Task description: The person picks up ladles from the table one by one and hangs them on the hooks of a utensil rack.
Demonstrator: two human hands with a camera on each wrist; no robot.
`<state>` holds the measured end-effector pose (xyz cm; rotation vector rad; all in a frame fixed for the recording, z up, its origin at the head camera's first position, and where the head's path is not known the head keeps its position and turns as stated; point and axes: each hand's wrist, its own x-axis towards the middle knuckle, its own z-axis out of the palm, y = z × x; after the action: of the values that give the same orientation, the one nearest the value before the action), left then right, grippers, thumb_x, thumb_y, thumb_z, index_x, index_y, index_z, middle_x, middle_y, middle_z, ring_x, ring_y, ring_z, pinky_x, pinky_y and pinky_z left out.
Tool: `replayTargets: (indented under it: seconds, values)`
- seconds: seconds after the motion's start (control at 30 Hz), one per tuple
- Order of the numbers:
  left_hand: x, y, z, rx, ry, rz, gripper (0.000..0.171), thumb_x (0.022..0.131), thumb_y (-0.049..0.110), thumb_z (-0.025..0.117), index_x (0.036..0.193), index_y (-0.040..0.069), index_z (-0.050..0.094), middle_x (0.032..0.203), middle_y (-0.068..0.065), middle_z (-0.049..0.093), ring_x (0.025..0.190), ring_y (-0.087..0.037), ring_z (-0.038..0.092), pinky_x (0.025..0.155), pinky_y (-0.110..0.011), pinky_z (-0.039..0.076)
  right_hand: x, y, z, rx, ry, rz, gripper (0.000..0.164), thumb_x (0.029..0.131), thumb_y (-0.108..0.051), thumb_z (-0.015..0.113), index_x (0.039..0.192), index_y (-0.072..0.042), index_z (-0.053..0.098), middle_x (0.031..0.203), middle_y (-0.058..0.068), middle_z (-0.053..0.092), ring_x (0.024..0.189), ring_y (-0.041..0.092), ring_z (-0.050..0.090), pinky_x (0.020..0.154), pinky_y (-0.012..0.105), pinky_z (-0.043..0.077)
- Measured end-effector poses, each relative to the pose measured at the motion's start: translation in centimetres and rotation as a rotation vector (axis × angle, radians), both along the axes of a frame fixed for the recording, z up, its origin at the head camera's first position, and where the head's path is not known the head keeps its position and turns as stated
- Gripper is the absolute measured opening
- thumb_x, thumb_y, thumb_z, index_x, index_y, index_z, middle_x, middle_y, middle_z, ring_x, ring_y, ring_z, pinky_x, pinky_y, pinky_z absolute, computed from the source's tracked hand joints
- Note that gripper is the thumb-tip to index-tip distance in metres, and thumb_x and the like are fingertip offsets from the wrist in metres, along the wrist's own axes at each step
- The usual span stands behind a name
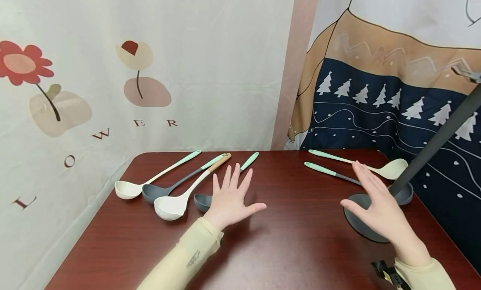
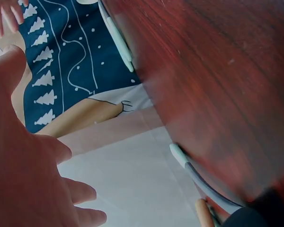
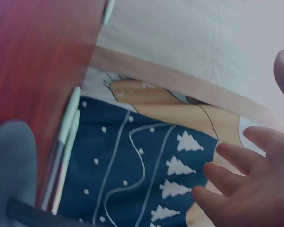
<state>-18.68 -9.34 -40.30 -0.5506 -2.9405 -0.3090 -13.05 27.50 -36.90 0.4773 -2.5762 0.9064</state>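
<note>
My left hand (image 1: 230,202) hovers with spread fingers over a grey ladle (image 1: 202,202) with a mint handle, hiding its middle; the same ladle's handle (image 2: 180,155) shows in the left wrist view. Left of it lie a white ladle (image 1: 170,208) with a wooden-coloured handle, a grey ladle (image 1: 153,192) with a mint handle, and a white ladle (image 1: 127,190) with a mint handle. My right hand (image 1: 383,210), fingers extended, is raised on the right, holding nothing. Behind it lie a mint-handled white ladle (image 1: 394,169) and a mint-handled grey ladle (image 1: 319,169), partly covered.
A dark grey stand with a round base (image 1: 357,223) and a slanting pole (image 1: 439,135) occupies the right side, beside my right hand. Printed curtains (image 1: 225,73) hang behind the reddish-brown table (image 1: 293,248).
</note>
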Motion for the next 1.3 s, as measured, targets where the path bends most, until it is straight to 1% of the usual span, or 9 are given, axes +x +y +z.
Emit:
replayTargets:
  seconds: [0.1,0.2,0.33,0.4,0.47,0.6,0.83,1.1,1.3]
  values:
    - [0.0,0.2,0.4,0.007,0.002,-0.009,0.101,0.081,0.082,0.050,0.160,0.027,0.019,0.164,-0.016,0.009,0.150,-0.037,0.002,0.113,-0.067,-0.002,0.7,0.6,0.7,-0.058,0.014,-0.057,0.093,0.084,-0.017,0.080,0.158,-0.026,0.025,0.160,0.013,0.026,0.144,0.043,0.022,0.104,0.076,0.018]
    - [0.0,0.4,0.7,0.003,0.014,-0.013,0.101,0.081,0.082,0.049,0.160,0.026,0.020,0.164,-0.016,0.011,0.150,-0.038,0.004,0.113,-0.067,-0.001,1.3,1.1,1.2,-0.097,0.048,-0.113,0.089,0.086,-0.015,0.078,0.157,-0.030,0.027,0.160,0.005,0.029,0.146,0.028,0.025,0.104,0.075,0.020]
    - [-0.1,0.6,1.0,-0.012,0.018,-0.013,0.102,0.081,0.083,0.047,0.160,0.026,0.019,0.164,-0.015,0.011,0.150,-0.038,0.005,0.113,-0.066,0.001,1.7,1.7,1.6,-0.116,0.128,-0.184,0.086,0.085,-0.011,0.078,0.156,-0.030,0.033,0.156,-0.006,0.038,0.138,-0.003,0.029,0.115,0.038,0.025]
    - [-0.2,0.6,1.1,-0.009,0.023,-0.017,0.101,0.081,0.082,0.049,0.160,0.026,0.018,0.164,-0.015,0.011,0.150,-0.038,0.005,0.113,-0.066,0.001,1.7,2.0,1.8,-0.138,0.175,-0.210,0.087,0.082,-0.007,0.080,0.154,-0.029,0.037,0.153,-0.008,0.042,0.134,-0.009,0.031,0.109,0.019,0.022]
    - [-0.3,0.6,1.1,-0.009,0.026,-0.019,0.101,0.081,0.082,0.049,0.160,0.027,0.018,0.164,-0.015,0.011,0.150,-0.039,0.005,0.113,-0.066,0.002,1.8,2.1,2.0,-0.173,0.235,-0.228,0.087,0.078,-0.001,0.081,0.152,-0.025,0.041,0.149,-0.008,0.047,0.131,-0.010,0.035,0.103,0.010,0.022]
    - [-0.4,0.8,1.0,-0.001,0.015,-0.018,0.101,0.081,0.082,0.050,0.160,0.028,0.017,0.164,-0.015,0.012,0.150,-0.038,0.005,0.113,-0.066,0.002,2.0,2.4,2.2,-0.237,0.361,-0.236,0.079,0.078,0.001,0.081,0.148,-0.019,0.048,0.142,-0.010,0.054,0.128,-0.006,0.043,0.103,0.010,0.029]
    - [-0.4,1.3,0.7,0.024,0.007,-0.013,0.103,0.080,0.082,0.052,0.160,0.027,0.017,0.163,-0.016,0.017,0.150,-0.037,0.005,0.114,-0.065,0.002,1.7,3.2,2.4,-0.306,0.504,-0.330,0.059,0.090,-0.034,0.072,0.140,-0.008,0.057,0.132,-0.014,0.060,0.123,-0.001,0.047,0.102,0.013,0.035]
    - [-0.5,1.9,0.0,0.035,0.019,-0.024,0.103,0.080,0.081,0.053,0.159,0.024,0.021,0.161,-0.017,0.023,0.149,-0.038,0.010,0.113,-0.066,0.007,1.3,3.1,3.2,-0.382,0.552,-0.494,0.044,0.089,-0.005,0.071,0.131,0.002,0.061,0.115,-0.026,0.054,0.112,-0.005,0.049,0.101,0.015,0.039]
    - [-0.7,2.3,-0.6,0.055,0.023,-0.026,0.104,0.079,0.080,0.055,0.159,0.023,0.023,0.158,-0.018,0.028,0.148,-0.038,0.014,0.113,-0.066,0.011,1.3,2.9,3.8,-0.423,0.538,-0.547,0.041,0.091,0.000,0.066,0.131,0.001,0.060,0.113,-0.024,0.052,0.107,-0.006,0.053,0.101,0.018,0.041]
